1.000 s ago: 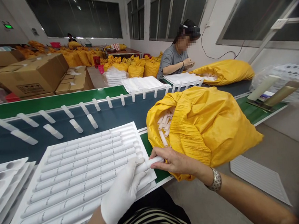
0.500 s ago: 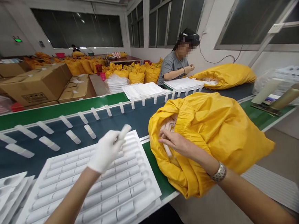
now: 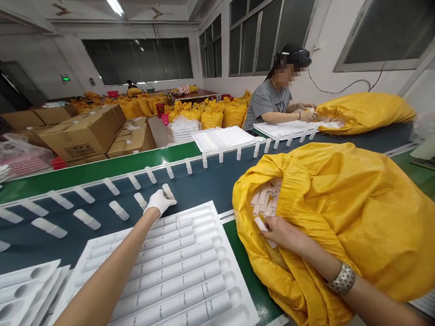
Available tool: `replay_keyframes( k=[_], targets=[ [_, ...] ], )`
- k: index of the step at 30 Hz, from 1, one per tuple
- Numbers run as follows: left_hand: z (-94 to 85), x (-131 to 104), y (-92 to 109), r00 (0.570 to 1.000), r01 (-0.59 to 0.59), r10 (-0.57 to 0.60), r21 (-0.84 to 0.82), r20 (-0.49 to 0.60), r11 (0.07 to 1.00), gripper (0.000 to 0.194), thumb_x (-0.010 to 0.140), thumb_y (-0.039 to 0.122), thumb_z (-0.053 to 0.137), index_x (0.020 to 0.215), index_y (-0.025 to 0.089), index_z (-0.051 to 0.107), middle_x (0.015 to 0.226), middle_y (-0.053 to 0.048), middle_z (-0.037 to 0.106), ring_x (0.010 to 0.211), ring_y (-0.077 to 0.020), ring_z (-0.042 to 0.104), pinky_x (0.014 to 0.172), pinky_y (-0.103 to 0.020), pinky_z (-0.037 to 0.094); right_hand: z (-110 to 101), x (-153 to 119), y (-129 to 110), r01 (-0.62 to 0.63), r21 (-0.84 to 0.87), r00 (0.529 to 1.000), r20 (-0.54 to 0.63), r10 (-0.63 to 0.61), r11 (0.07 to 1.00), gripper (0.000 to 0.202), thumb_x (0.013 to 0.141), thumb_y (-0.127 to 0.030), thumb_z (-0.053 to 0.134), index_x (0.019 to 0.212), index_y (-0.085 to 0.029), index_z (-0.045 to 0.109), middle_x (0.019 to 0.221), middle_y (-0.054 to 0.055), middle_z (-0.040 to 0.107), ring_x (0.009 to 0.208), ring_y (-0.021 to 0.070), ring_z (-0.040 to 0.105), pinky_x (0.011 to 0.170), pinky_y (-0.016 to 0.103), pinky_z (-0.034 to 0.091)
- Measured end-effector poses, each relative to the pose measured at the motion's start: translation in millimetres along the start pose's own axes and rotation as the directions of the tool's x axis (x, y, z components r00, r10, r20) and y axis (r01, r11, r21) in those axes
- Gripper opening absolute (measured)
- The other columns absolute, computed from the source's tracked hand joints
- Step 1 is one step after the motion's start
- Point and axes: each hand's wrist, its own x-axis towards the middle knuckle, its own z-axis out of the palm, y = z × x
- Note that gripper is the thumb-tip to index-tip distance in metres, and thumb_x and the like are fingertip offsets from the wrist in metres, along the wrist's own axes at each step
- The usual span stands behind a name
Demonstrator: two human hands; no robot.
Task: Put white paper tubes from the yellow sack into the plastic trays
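Note:
My left hand [image 3: 161,202], in a white glove, reaches over the near side of the dark conveyor belt [image 3: 189,190]. Its fingers pinch a short white plastic tube [image 3: 167,191], upright or slightly tilted at the belt. At the mouth of a large yellow sack [image 3: 340,188], my bare right hand [image 3: 285,233] is closed on another white tube [image 3: 260,225]. Loose white tubes [image 3: 266,199] fill the sack's mouth beyond my fingers. Beneath my left forearm lies a white moulded tray [image 3: 240,287] with rows of white tubes in its grooves.
Spaced tubes [image 3: 118,211] stand in two rows along the belt. Stacked trays [image 3: 20,294] are at the lower left. Across the belt, a co-worker [image 3: 273,101] handles pieces beside another yellow sack [image 3: 371,110]. Cardboard boxes [image 3: 83,133] stand at the far left.
My left hand has carried its tube forward from over the tray to the belt. My right hand has closed on a tube at the sack's mouth. The view has shifted.

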Motion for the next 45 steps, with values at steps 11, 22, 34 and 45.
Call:
replay_keyframes(
  k=[11,22,34,45],
  targets=[
    [5.5,-95,21,0.878,-0.459,0.431,0.105,0.209,0.882,0.035,0.089,0.045,0.049,0.092,0.023,0.076,0.097,-0.01,0.071,0.095,-0.0327,0.063,0.079,-0.041,0.046,-71,-2,-58,0.145,0.54,0.986,-0.013,-0.164,0.829,0.013,0.099,-0.031,0.055,0.105,-0.02,0.059,0.098,0.004,0.064,0.088,0.0203,0.062,0.081,0.033,0.048],
    [-6.3,-155,59,0.858,-0.408,0.461,-0.245,0.226,0.879,0.043,0.1,0.05,0.034,0.117,0.021,0.061,0.111,-0.009,0.068,0.097,-0.0242,0.065,0.083,-0.034,0.053,-82,-14,-76,0.253,0.524,0.966,-0.084,-0.246,0.814,0.031,0.106,-0.032,0.047,0.135,-0.024,0.055,0.116,0.007,0.055,0.107,0.0211,0.058,0.099,0.037,0.047],
    [-10.2,-233,90,0.711,-0.061,0.562,-0.76,0.422,0.647,0.037,0.093,0.056,0.054,0.091,0.019,0.06,0.077,0.002,0.047,0.069,-0.0134,0.041,0.066,-0.026,0.042,-94,-21,-87,0.506,0.519,0.858,-0.228,-0.459,0.689,0.016,0.101,-0.031,0.061,0.112,-0.019,0.061,0.104,0.009,0.066,0.101,0.0229,0.061,0.09,0.038,0.051],
    [16.0,-262,90,0.754,-0.299,0.616,-0.715,0.229,0.632,0.027,0.1,0.044,0.043,0.109,0.024,0.06,0.094,-0.003,0.06,0.082,-0.0183,0.059,0.081,-0.032,0.055,-101,-39,-101,0.267,0.647,0.93,0.022,-0.367,0.715,0.027,0.1,-0.044,0.06,0.11,-0.019,0.06,0.102,0.004,0.067,0.09,0.0167,0.064,0.078,0.025,0.049]
  ],
)
